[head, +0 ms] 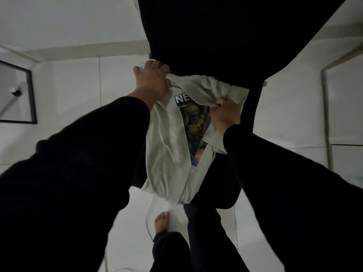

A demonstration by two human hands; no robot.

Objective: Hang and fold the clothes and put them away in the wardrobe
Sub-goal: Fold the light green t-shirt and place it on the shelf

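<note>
A pale green T-shirt (169, 146) with a colourful print and white letters hangs in front of me, bunched and partly folded over itself. My left hand (153, 81) grips its upper left edge near the collar. My right hand (224, 114) pinches a fold of the fabric at the upper right, beside the print. Both arms are in black sleeves. A large black cloth surface (206, 36) lies just behind and above the shirt, and hides the shirt's top edge on the right.
White tiled floor (82, 79) is all around. A black-framed panel (29, 95) stands at the left and a pale frame (328, 114) at the right. A thin white cable (148, 216) runs on the floor by my bare foot (162, 220).
</note>
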